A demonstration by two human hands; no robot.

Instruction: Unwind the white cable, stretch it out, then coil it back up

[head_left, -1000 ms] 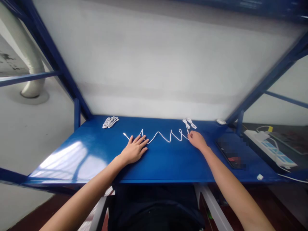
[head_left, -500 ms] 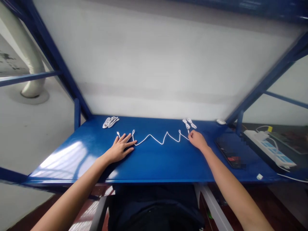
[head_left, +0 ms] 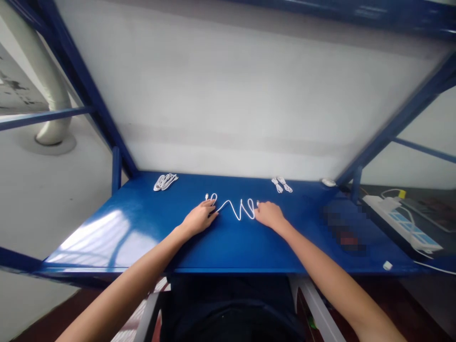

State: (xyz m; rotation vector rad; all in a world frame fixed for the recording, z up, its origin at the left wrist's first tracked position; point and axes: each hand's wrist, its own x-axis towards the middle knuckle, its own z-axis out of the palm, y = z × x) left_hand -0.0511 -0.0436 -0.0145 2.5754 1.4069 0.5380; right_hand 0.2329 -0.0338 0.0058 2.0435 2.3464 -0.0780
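White cable (head_left: 237, 210) zigzags between hands; left hand (head_left: 199, 218) and right hand (head_left: 270, 214) lie open, fingertips pressing it.

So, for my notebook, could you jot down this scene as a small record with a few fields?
Left hand: the left hand, palm down, beside a thin white cable lying in tight zigzags
Right hand: the right hand, palm down, fingertips at the cable's other side
Cable end: a small white plug, just beyond the left hand
Surface: a glossy blue metal table
Rest: two bundled white cables at the table's far edge; a white power strip with blue panels off to the right
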